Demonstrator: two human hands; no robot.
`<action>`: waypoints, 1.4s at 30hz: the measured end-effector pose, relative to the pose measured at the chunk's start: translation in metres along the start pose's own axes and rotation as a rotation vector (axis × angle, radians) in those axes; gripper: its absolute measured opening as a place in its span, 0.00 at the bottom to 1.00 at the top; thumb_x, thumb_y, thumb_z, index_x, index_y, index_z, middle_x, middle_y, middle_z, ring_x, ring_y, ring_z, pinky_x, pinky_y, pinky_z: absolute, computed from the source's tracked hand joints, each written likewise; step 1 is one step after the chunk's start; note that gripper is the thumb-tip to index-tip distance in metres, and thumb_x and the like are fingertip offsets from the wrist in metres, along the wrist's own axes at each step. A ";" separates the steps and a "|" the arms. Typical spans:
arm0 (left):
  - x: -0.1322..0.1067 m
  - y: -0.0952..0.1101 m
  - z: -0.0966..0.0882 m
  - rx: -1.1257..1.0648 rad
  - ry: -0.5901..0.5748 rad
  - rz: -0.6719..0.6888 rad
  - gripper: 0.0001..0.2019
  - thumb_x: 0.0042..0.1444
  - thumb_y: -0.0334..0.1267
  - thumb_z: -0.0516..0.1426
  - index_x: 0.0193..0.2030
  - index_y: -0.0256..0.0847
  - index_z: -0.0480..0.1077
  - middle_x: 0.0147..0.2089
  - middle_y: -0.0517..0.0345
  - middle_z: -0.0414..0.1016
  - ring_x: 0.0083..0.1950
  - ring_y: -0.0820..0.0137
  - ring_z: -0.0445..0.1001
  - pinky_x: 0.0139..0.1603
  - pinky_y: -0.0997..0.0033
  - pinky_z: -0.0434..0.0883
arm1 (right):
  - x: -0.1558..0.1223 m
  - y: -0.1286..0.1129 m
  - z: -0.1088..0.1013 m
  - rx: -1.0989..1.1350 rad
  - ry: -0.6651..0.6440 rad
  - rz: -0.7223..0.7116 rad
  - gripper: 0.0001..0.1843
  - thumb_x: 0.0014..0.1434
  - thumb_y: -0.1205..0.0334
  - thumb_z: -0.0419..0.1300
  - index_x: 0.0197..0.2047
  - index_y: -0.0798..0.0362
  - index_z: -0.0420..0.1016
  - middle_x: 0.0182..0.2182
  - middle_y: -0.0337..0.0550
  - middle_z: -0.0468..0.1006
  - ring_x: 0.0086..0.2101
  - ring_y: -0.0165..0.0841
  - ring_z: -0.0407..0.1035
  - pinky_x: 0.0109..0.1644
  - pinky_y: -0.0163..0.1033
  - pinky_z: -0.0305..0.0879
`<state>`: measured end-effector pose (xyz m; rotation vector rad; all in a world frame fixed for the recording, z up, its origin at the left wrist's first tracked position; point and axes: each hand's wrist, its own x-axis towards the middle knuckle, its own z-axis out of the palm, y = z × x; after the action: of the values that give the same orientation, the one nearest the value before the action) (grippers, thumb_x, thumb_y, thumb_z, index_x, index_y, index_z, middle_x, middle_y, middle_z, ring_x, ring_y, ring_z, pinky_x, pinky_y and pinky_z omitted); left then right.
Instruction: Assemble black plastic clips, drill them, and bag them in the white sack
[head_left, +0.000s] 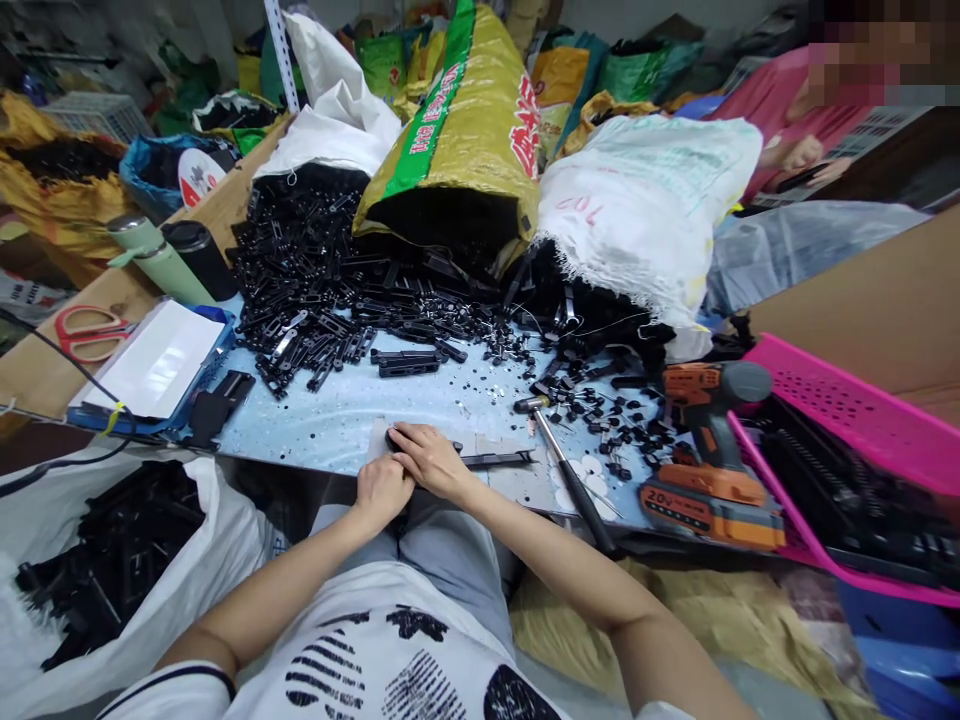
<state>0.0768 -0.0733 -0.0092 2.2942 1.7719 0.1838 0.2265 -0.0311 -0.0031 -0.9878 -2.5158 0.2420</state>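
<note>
Close to the table's front edge, both hands meet over a long black plastic part [499, 459]. My left hand [384, 490] is closed around its left end, near a rounded black tip. My right hand [431, 460] lies across the same part, its fingers curled over it and touching the left hand. The right end of the part sticks out past my right hand, over a grey plate [529, 485] on the table. Much of the gripped portion is hidden under my fingers. To the right lies a hammer [566, 470] with a black handle.
Black parts [315, 270] spill from a yellow sack [465, 130] and a white sack [637, 210]. An orange cordless drill [712, 460] stands beside a pink basket [862, 410]. Scissors [90, 333], a green bottle [165, 262] and papers [161, 355] sit left. A co-worker [802, 120] is at back right.
</note>
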 end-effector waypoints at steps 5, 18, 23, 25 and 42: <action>0.027 -0.019 -0.015 0.119 0.168 0.466 0.20 0.63 0.45 0.48 0.54 0.35 0.66 0.55 0.42 0.69 0.56 0.57 0.66 0.53 0.60 0.64 | -0.061 0.043 -0.034 -0.171 0.141 0.082 0.28 0.62 0.46 0.51 0.57 0.59 0.64 0.50 0.57 0.71 0.49 0.41 0.64 0.51 0.45 0.61; 0.048 -0.019 -0.037 -0.053 -0.035 0.660 0.22 0.64 0.51 0.42 0.47 0.39 0.70 0.39 0.51 0.74 0.42 0.65 0.72 0.40 0.68 0.67 | -0.066 0.072 -0.066 -0.250 -0.259 0.019 0.37 0.54 0.28 0.41 0.24 0.55 0.68 0.20 0.44 0.71 0.22 0.30 0.65 0.27 0.36 0.45; 0.061 -0.023 -0.033 -0.006 0.030 0.411 0.25 0.65 0.47 0.42 0.30 0.37 0.73 0.32 0.50 0.76 0.36 0.66 0.74 0.35 0.70 0.66 | -0.053 0.056 -0.067 -0.233 -0.273 0.084 0.36 0.58 0.32 0.39 0.26 0.55 0.69 0.22 0.44 0.72 0.22 0.30 0.65 0.26 0.36 0.43; 0.067 -0.026 -0.031 0.015 0.050 0.398 0.25 0.65 0.46 0.42 0.29 0.36 0.73 0.32 0.49 0.76 0.35 0.66 0.74 0.34 0.70 0.66 | -0.048 0.051 -0.065 -0.250 -0.284 0.101 0.34 0.60 0.35 0.39 0.27 0.55 0.68 0.23 0.44 0.72 0.23 0.30 0.65 0.26 0.36 0.43; -0.056 0.032 -0.076 -0.877 0.221 0.773 0.35 0.60 0.59 0.28 0.27 0.44 0.68 0.19 0.54 0.65 0.22 0.69 0.66 0.24 0.67 0.66 | -0.057 -0.058 -0.052 0.545 0.003 -0.383 0.33 0.54 0.28 0.42 0.20 0.49 0.61 0.14 0.36 0.58 0.18 0.29 0.59 0.25 0.38 0.57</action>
<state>0.0736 -0.1262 0.0747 2.1254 0.5278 1.1138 0.2519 -0.1123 0.0433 -0.2884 -2.3713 0.7497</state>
